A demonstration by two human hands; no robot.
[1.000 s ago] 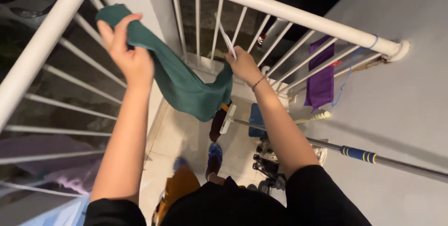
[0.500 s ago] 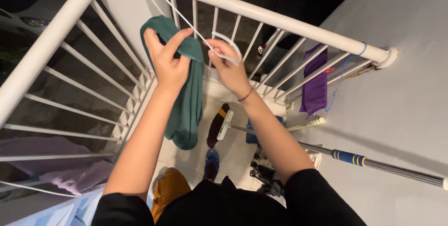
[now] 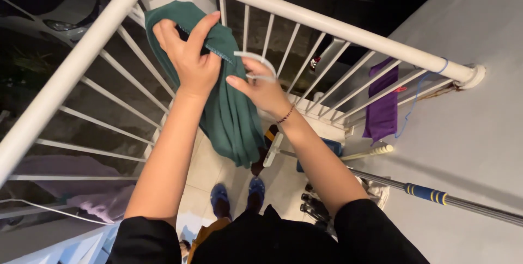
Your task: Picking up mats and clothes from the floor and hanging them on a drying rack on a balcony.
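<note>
A dark green cloth [image 3: 231,114] hangs folded in front of me, near the corner of a white balcony railing [image 3: 327,23]. My left hand [image 3: 188,59] grips its top edge, fingers pressed over the fold. My right hand [image 3: 261,87] is right beside it and holds a white plastic clothes hanger [image 3: 257,59] against the cloth's upper part. The hanger's lower part is hidden behind my fingers and the cloth.
A purple cloth [image 3: 382,103] hangs on the railing bars at right. A metal pole with a blue and yellow grip [image 3: 430,194] leans across the grey wall. Below lie blue slippers [image 3: 220,198], a white-handled brush [image 3: 272,149] and small items on the tiled floor. A car [image 3: 60,16] is parked outside, upper left.
My hands came together, so the green cloth went from spread wide to folded and hanging narrow. The white hanger now shows at my right hand.
</note>
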